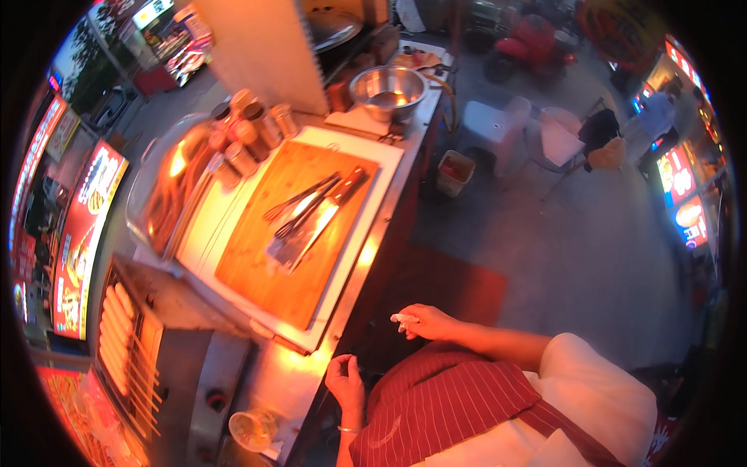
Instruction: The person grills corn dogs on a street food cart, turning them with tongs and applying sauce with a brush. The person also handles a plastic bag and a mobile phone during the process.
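Observation:
My right hand (429, 321) is closed around a crumpled white tissue (405, 319), in front of the striped red apron. Lower left, beside the metal counter's edge, my left hand (345, 378) is loosely curled, with a gap between thumb and fingers and nothing visible in it; a bracelet is on that wrist. On the counter lies a wooden cutting board (251, 245) on a white base. A broad-bladed cleaver (309, 233) rests on the board, and dark tongs (303, 201) with slotted ends lie partly across its blade. Neither hand touches these tools.
Shaker bottles (251, 131) and a clear domed cover (169, 187) stand beyond the board. A steel bowl (388, 93) is at the counter's far end. Skewered sausages (117, 333) lie at left, near a paper cup (252, 431). A bin (455, 173) stands on the ground; a person (656, 114) is far right.

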Available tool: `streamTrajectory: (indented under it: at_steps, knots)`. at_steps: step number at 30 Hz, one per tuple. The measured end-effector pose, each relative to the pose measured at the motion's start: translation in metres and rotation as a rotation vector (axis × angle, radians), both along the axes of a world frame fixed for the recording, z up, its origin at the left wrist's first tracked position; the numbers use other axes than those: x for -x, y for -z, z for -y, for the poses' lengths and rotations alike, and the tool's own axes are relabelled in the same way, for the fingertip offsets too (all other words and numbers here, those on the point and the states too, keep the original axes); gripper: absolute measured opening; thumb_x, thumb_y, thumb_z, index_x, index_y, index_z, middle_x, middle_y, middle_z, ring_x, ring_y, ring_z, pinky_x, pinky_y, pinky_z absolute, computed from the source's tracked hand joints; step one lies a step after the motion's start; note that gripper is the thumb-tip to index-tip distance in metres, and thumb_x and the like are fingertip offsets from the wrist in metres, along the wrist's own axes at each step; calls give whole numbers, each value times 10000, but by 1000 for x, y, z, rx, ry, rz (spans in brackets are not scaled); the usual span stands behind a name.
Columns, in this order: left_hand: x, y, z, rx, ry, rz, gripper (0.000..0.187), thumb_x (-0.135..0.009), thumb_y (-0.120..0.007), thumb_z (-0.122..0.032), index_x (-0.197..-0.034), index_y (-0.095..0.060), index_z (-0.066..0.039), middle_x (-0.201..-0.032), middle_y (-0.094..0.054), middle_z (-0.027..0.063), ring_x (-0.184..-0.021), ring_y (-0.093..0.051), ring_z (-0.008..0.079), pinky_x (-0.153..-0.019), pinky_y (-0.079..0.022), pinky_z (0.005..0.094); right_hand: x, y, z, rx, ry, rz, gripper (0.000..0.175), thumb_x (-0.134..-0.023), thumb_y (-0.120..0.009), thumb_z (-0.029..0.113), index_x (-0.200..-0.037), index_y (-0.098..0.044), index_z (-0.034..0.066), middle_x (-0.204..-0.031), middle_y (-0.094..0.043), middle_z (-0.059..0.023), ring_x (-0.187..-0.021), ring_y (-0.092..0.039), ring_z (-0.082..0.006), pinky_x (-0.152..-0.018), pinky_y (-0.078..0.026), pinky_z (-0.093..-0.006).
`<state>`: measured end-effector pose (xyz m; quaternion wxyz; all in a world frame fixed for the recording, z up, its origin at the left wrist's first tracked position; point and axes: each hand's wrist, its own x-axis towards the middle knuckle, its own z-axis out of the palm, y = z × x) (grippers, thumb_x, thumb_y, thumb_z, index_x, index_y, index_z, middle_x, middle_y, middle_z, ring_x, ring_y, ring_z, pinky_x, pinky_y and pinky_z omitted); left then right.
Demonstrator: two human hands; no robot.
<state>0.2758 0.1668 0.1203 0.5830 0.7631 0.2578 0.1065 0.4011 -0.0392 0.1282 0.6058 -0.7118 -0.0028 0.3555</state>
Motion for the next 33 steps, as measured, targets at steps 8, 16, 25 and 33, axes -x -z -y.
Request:
streamTrajectory:
  at_steps: [8,16,25,33]
  knots:
    - [-130,4,137,325,184,-3,40,-882,-637,-54,-886,-619,-18,-697,-604,4,-600,-555,52,-537,-429,192,-54,-7,165,14,194,30,206,-927,-561,102,-1014,-616,-76,-797,-675,-121,-700,-676,-168,-667,-564,-284]
    - [-275,30,231,417,494,-108,61,-884,-635,-83,-879,-618,-24,-677,-609,10,-578,-558,62,-532,-446,199,-77,-5,270,307,466,130,158,-945,-517,120,-944,-581,-24,-723,-639,-90,-515,-612,-133,-475,-479,-273]
    - [-497,122,351,491,523,-202,14,-876,-604,-26,-868,-599,-14,-736,-620,38,-622,-613,104,-563,-501,229,-136,20,379,245,1037,-16,169,-973,-474,155,-954,-540,1,-731,-631,-55,-486,-566,-92,-438,-434,-261]
    - [-684,180,444,587,426,-364,141,-866,-544,64,-993,-543,5,-866,-614,78,-718,-644,154,-595,-522,239,-232,-9,417,232,1203,-138,145,-979,-471,125,-1035,-516,0,-786,-619,-80,-544,-597,-113,-450,-448,-224]
